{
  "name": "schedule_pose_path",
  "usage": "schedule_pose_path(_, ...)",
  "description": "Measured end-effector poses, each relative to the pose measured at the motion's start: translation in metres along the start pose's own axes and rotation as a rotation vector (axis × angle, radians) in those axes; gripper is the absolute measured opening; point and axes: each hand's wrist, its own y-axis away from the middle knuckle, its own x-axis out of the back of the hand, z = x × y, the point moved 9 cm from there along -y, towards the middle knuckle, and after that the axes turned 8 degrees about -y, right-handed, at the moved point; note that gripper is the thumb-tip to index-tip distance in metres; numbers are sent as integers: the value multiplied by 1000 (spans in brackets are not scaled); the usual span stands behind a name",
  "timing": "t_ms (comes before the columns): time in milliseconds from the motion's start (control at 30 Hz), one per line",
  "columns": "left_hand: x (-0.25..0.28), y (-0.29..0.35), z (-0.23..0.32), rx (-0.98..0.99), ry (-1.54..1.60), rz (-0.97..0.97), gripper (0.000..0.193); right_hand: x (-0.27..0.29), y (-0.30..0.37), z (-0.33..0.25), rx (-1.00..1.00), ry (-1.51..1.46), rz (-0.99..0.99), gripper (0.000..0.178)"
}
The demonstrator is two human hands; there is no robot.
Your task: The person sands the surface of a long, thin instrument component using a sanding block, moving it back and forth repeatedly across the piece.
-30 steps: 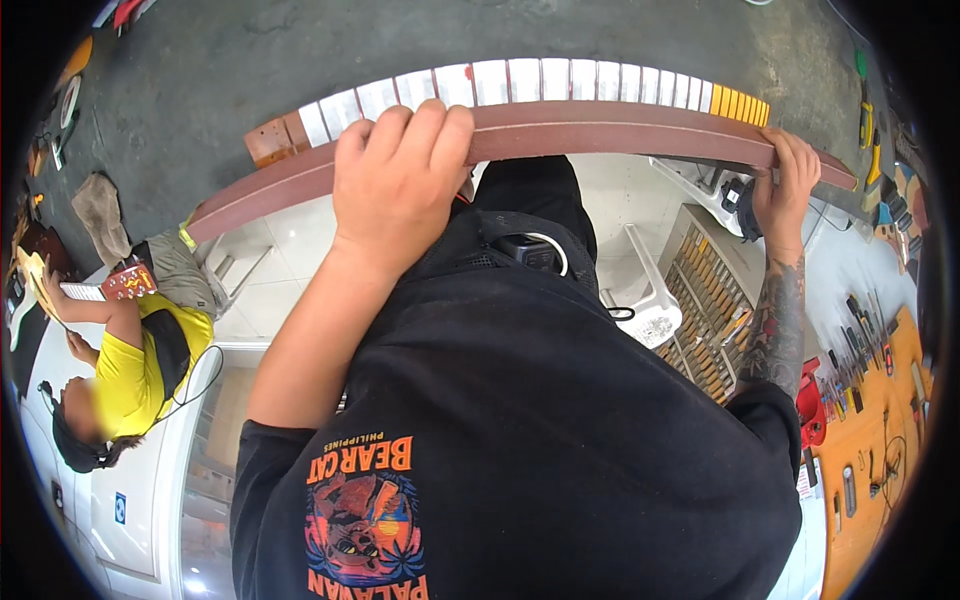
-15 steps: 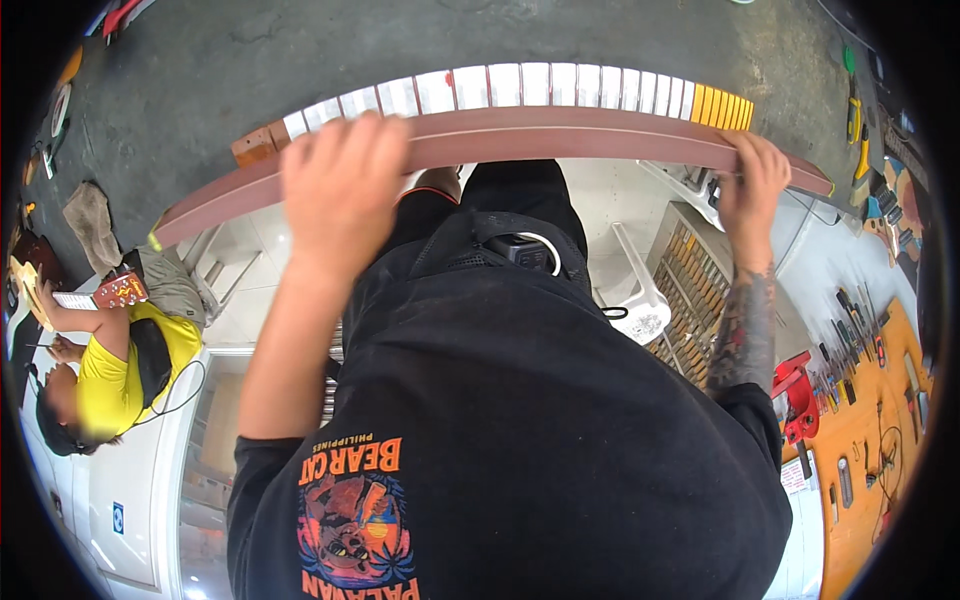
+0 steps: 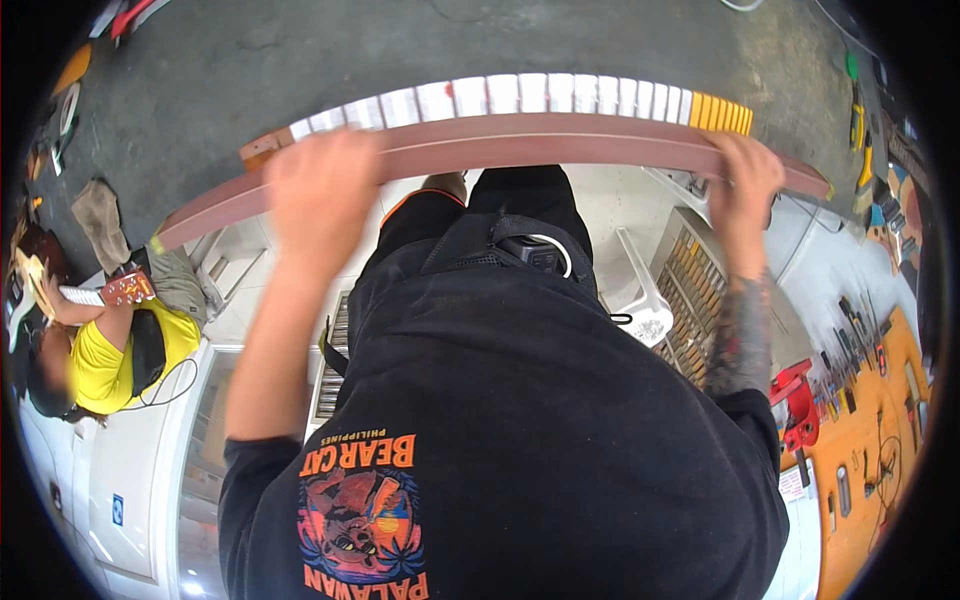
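If the two hands bear down unevenly, the long red-brown bar [image 3: 540,150] could tip or swing out of line with the neck [image 3: 502,95] behind it, and its edge might then scuff the pale strips or lift the yellow strips [image 3: 722,116] at the right end. A slack hold would raise the chance of a slip, since both ends of the bar reach well past the hands; sliding it far to the left could also bring that end against the cloth [image 3: 98,215]. The bar runs side to side along the near edge of the table [image 3: 350,50], with the neck lying just beyond it; whether the two touch underneath cannot be told. As for the grip, the left hand [image 3: 322,195] is blurred, but its fingers are bent over the bar's top and closed on it, near the neck's brown end block [image 3: 265,150], with the thumb out of sight. The right hand [image 3: 745,180] holds the bar near the yellow strips, fingers hooked over the top and the thumb side against the near face, so this grip too is closed to the bar's thickness. How hard either one presses does not show.
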Motion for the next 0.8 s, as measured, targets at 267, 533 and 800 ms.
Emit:
schedule_pose_path(267,-4,53,-97,71,-41,30,54,-30,-29,-109,53,-9,43,39)
schedule_pose_path(533,-4,14,-36,46,-41,17,42,-13,-18,-35,14,-17,-25,53)
schedule_pose_path(800,-9,46,-97,122,36,34,56,-33,-45,-104,50,9,-7,41)
